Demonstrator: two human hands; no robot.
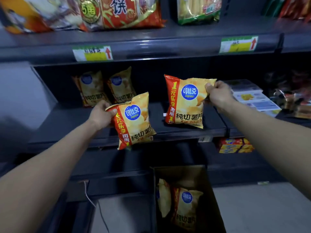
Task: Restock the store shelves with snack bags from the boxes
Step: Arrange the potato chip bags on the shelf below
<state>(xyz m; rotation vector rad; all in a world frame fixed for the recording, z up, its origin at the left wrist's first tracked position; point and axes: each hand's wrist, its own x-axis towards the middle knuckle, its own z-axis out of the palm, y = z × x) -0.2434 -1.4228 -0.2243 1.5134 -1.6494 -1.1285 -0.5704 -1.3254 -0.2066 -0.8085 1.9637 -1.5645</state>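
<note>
My left hand [101,114] grips the top left corner of a yellow and red chip bag [134,121], which hangs tilted over the front edge of the dark middle shelf [67,121]. My right hand [217,93] pinches the top right corner of a second identical chip bag [185,101], standing upright with its bottom on the shelf. Two more of these bags [104,88] lean at the back of the shelf. An open cardboard box [202,179] on the floor below holds more of the same bags [183,204].
The upper shelf [151,41] carries large red and green snack packs [121,12] and green price tags [92,52]. Stacked flat packs [252,96] lie on the shelf right of my right hand. An orange carton [235,145] sits one shelf lower. A loose cable [90,200] hangs at lower left.
</note>
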